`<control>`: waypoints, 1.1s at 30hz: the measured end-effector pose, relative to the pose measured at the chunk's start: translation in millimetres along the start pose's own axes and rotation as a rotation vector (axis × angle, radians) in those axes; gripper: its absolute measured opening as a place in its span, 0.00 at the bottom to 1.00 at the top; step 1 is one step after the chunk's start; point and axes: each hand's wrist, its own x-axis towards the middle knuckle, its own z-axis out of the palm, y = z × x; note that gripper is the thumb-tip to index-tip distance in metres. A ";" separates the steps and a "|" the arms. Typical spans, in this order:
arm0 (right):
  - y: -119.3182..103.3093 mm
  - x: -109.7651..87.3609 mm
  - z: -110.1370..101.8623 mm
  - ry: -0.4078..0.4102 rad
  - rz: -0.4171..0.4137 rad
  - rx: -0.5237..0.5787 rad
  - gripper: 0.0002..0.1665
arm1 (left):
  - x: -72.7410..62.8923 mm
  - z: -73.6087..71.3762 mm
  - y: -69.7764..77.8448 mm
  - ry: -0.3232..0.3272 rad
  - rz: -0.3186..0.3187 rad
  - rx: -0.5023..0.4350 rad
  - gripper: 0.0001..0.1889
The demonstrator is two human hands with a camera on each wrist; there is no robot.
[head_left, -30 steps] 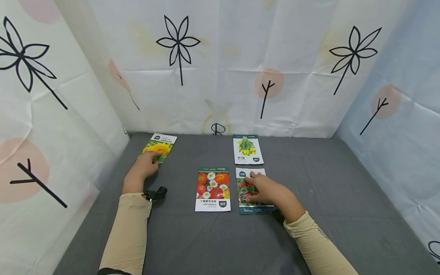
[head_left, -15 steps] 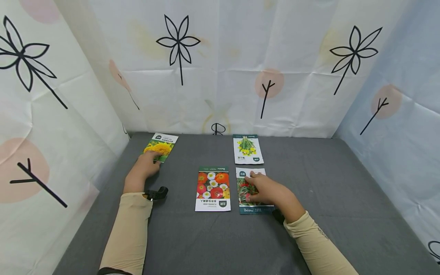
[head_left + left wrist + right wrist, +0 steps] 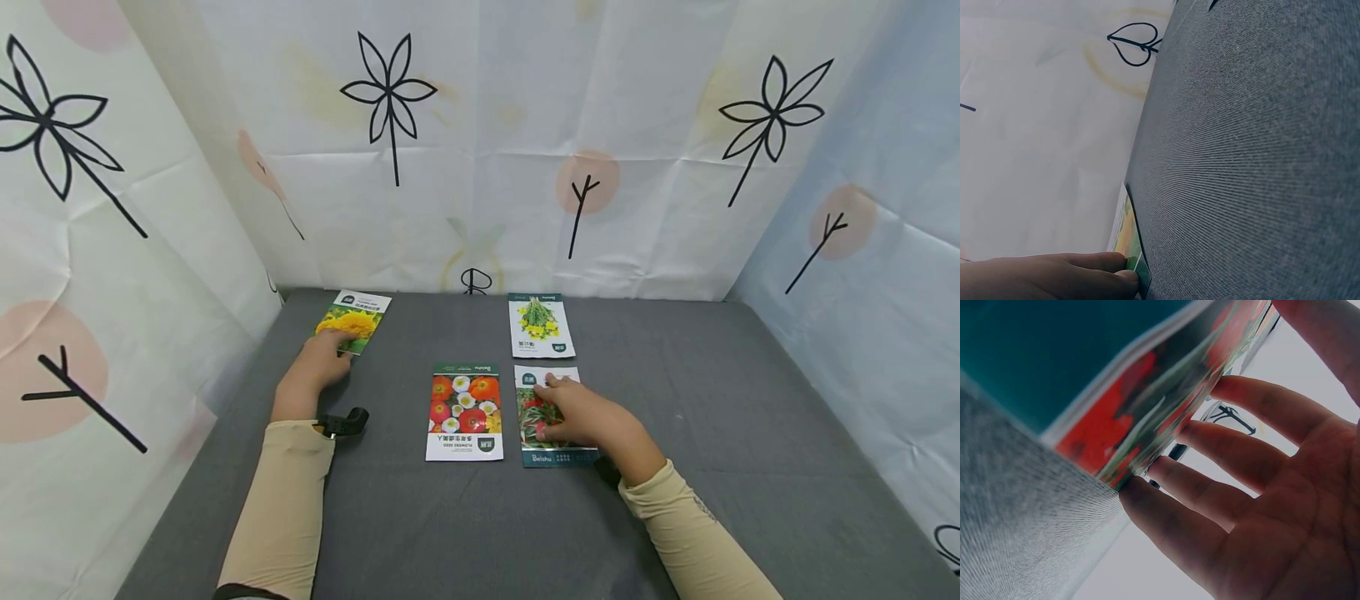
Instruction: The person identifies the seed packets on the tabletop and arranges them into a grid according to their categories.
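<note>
At the far left, a seed packet with yellow flowers [image 3: 358,323] lies on the grey table. My left hand [image 3: 315,364] pinches its near edge between thumb and finger, and covers part of its lower left. In the left wrist view, the thumb and finger [image 3: 1094,275] lie at the packet's green corner [image 3: 1142,269]. To the right, a packet with red blooms and a teal bottom band [image 3: 558,458] lies under my right hand [image 3: 592,417]. That hand's spread fingertips touch the printed face; the right wrist view shows them relaxed along the red-flower picture [image 3: 1100,437].
A packet with red, orange and white flowers [image 3: 465,408] lies left of the red-bloom one. Beyond that one is a yellow-flower bunch packet [image 3: 538,325]. The grey table [image 3: 420,533] meets a patterned white cloth [image 3: 480,192] at the back and sides.
My left hand and the yellow-flower packet under it have slid slightly to the right. The right hand and the other packets have stayed in place.
</note>
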 end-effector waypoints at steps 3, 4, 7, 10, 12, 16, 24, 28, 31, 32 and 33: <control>0.5 0.6 0.8 0.002 0.001 -0.006 0.47 | -0.4 1.1 0.1 0.002 0.001 0.000 0.25; 0.6 0.5 0.9 0.002 0.002 -0.006 0.47 | -0.4 0.9 0.4 0.003 0.002 0.001 0.25; 0.6 0.6 0.9 0.001 0.004 -0.004 0.47 | -0.7 0.7 1.8 0.005 0.004 0.002 0.25; 0.6 0.8 0.9 -0.002 0.004 -0.003 0.47 | -1.1 0.6 3.1 0.003 0.003 0.005 0.25; 0.8 1.0 0.9 -0.003 0.002 -0.002 0.47 | -0.7 0.8 3.6 0.003 0.009 0.011 0.25; 1.7 1.1 0.8 -0.006 -0.006 -0.004 0.47 | 0.3 2.0 3.8 0.002 0.020 0.025 0.25; 2.8 1.1 0.8 -0.006 -0.007 -0.004 0.47 | 0.8 3.1 6.7 0.001 0.005 0.025 0.25; 3.0 1.0 0.8 -0.008 -0.005 0.003 0.47 | 1.8 4.4 7.2 -0.005 -0.001 0.033 0.25; 3.1 0.9 1.1 -0.008 -0.006 0.006 0.47 | 1.5 4.8 7.5 -0.007 -0.004 0.037 0.25; 3.2 0.9 1.2 -0.008 -0.006 0.006 0.47 | 1.3 5.0 7.6 -0.007 -0.003 0.039 0.25; 3.1 0.8 1.3 -0.009 -0.007 0.007 0.47 | 1.0 5.0 7.6 -0.006 -0.003 0.040 0.25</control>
